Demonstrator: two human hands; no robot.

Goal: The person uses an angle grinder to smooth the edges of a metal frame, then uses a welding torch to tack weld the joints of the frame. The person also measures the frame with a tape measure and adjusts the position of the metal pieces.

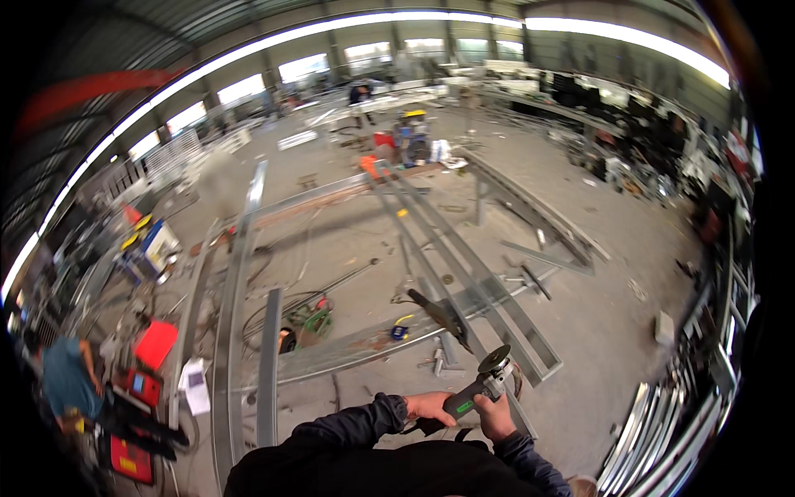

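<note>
Head view: one angle grinder [469,398], dark body with green patch, held before the person's torso, disc [495,358] uppermost, near the metal frame [493,290]. Handling, as judged: rigid, fairly heavy, disc likely brittle; best gripped at body and gear head, clear of the disc. Fingers: left hand [429,406] closed around rear body; right hand [497,418] wrapped near gear head.

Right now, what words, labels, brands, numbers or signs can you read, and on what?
None clearly readable.
Green label on the angle grinder: too small.
White sheet on the floor: too blurred.
Blue panel on the red machine: too small.
</note>
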